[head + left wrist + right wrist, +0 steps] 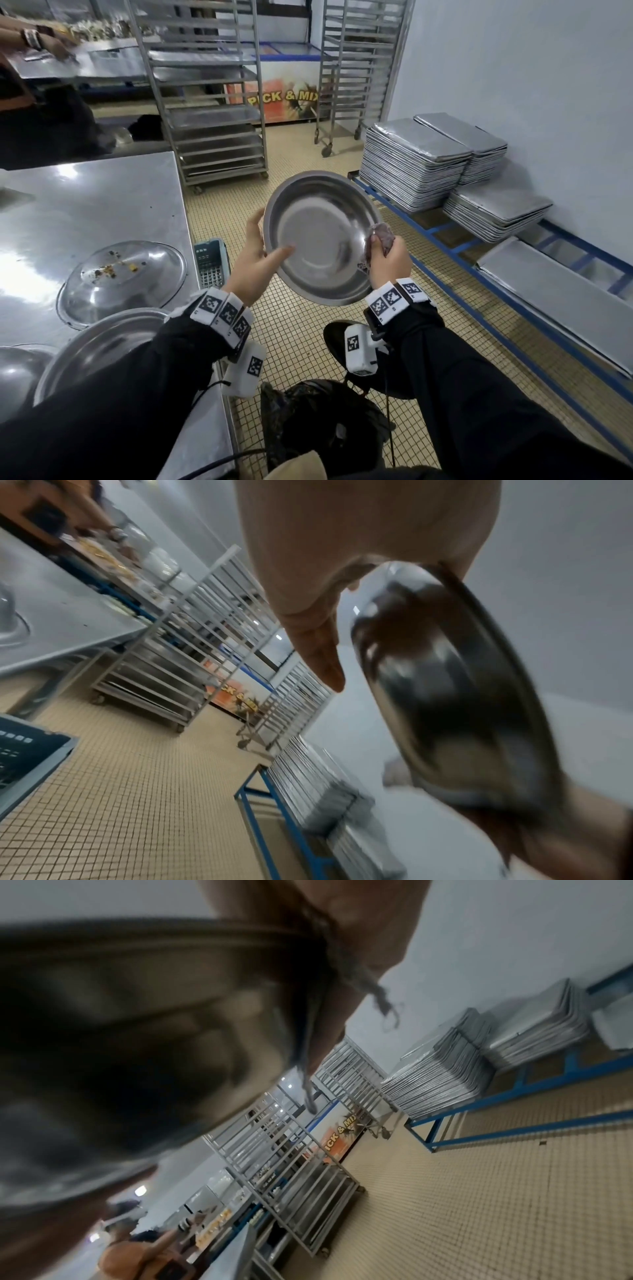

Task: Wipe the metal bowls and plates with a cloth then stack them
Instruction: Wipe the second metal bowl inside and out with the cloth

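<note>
I am looking down into a tiled kitchen with pale walls, a steel counter (102, 205) on my left and a low blue-framed shelf (445, 233) along the right wall. Going left to right: at the counter's near edge sits an upright metal bowl (102, 346), partly hidden by my left sleeve, and I cannot see anything inside it. Just behind it lies an overturned bowl (123, 281), dome up, with crumbs and yellowish food scraps scattered on its top. A dark plastic crate (210, 262) stands on the floor against the counter's side; what it holds I cannot tell. Farther back stand two wheeled tray racks (212, 102), the left one carrying flat trays on several levels. On the blue shelf rest stacks of rectangular baking trays (414, 161), piled high and squared up.

The task's held bowl (322, 236) is in the air between my hands, above the floor and well apart from the counter, tilted so its open side faces me. It is shallow, round and shiny steel, its inside smooth and bare, with blur along the rim. My left hand (255, 260) grips the left rim, thumb laid inside the bowl and fingers (255, 222) curled around the back. My right hand (388, 260) is closed around a bunched purplish cloth (382, 234), pressing it against the bowl's right inner edge.
</note>
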`<state>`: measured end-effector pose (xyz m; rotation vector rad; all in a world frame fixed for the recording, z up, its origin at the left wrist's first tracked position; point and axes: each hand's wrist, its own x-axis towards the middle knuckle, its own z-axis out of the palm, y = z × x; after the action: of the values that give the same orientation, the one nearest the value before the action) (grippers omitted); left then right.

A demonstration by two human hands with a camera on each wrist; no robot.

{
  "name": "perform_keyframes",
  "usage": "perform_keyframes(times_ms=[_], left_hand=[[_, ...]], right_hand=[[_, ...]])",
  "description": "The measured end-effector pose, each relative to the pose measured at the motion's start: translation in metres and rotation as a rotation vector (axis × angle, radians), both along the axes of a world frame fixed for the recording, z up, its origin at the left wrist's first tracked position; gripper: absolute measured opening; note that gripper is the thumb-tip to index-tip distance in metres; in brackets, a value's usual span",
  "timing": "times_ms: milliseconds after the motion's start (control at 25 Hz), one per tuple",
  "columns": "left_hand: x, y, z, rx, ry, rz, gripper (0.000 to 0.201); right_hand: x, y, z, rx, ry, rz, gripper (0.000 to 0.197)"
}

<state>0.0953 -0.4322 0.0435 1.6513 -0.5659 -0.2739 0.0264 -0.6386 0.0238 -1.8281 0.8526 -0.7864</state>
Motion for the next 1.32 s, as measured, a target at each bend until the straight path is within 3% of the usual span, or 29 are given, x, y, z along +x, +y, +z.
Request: perform_keyframes(times_ms=[120, 240, 440, 560, 800, 880, 1040, 1120, 1240, 1320], left_hand=[[-0.019, -0.004, -0.015, 0.044, 0.058, 0.053, 0.058], [-0.015, -0.001, -0.022, -0.006, 0.122, 0.163, 0.049], [-0.004, 0.011, -0.016, 0.008, 0.114, 0.229, 0.058], [0.002, 0.015, -0.016, 0.08, 0.071, 0.227, 0.053], [-0.009, 0.008, -0.001, 0.079, -0.057, 0.165, 0.048], [-0.002, 0.013, -0.002, 0.054, -0.096, 0.157, 0.039], [0.003, 0.024, -0.007, 0.073, -0.078, 0.108, 0.03], [-0.002, 0.023, -0.009, 0.094, -0.082, 0.116, 0.028], [-0.006, 0.02, -0.008, 0.087, -0.093, 0.155, 0.029], [-0.005, 0.02, -0.006, 0.101, -0.12, 0.146, 0.032]], right_hand=[[0.007, 0.014, -0.002, 0.024, -0.048, -0.023, 0.026], [0.008, 0.018, -0.008, 0.069, 0.032, 0.077, 0.025], [-0.004, 0.028, -0.026, -0.01, 0.217, 0.219, 0.021], [-0.012, 0.048, -0.026, -0.128, 0.161, 0.343, 0.025], [-0.019, 0.113, -0.052, -0.451, 0.06, 0.867, 0.05], [-0.022, 0.102, -0.066, -0.591, 0.12, 0.878, 0.056], [-0.024, 0.058, -0.072, -0.902, 0.481, 0.698, 0.085], [-0.023, 0.055, -0.071, -0.859, 0.522, 0.741, 0.084], [-0.03, 0.079, -0.074, -0.624, 0.363, 0.888, 0.067], [-0.035, 0.089, -0.079, -0.583, 0.324, 0.871, 0.063]])
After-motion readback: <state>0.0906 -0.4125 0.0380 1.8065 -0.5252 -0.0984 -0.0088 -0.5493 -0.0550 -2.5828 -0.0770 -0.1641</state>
